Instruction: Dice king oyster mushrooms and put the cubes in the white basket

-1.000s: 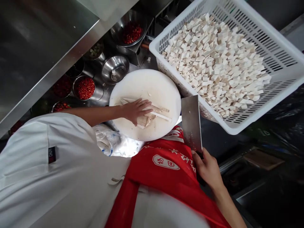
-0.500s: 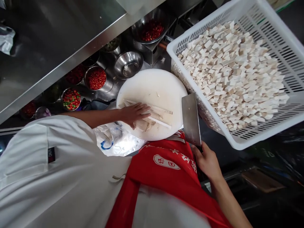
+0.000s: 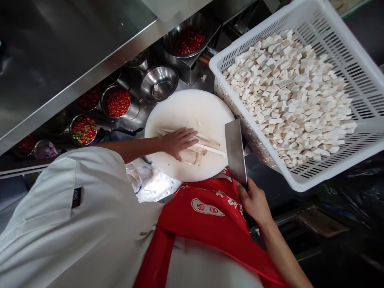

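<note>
My left hand lies flat, fingers stretched out, on pale long slices that look like mushroom. They rest on a round white cutting board, and the palm hides part of them. My right hand is closed round the handle of a cleaver. Its wide blade stands at the board's right edge, close to the end of one slice and apart from my left hand. Just right of the blade is a white slotted basket, holding a large heap of pale cut chunks.
Beyond the board stand a metal bowl with a small scrap in it and a bowl of red chopped chillies. Containers of chopped red chilli and red-green peppers line the left. A steel shelf edge overhangs them. A clear plastic bag lies below the board.
My left hand has slid right over the slices, and one slice now reaches further toward the cleaver. The cleaver has shifted slightly left. The camera view has moved a little.
</note>
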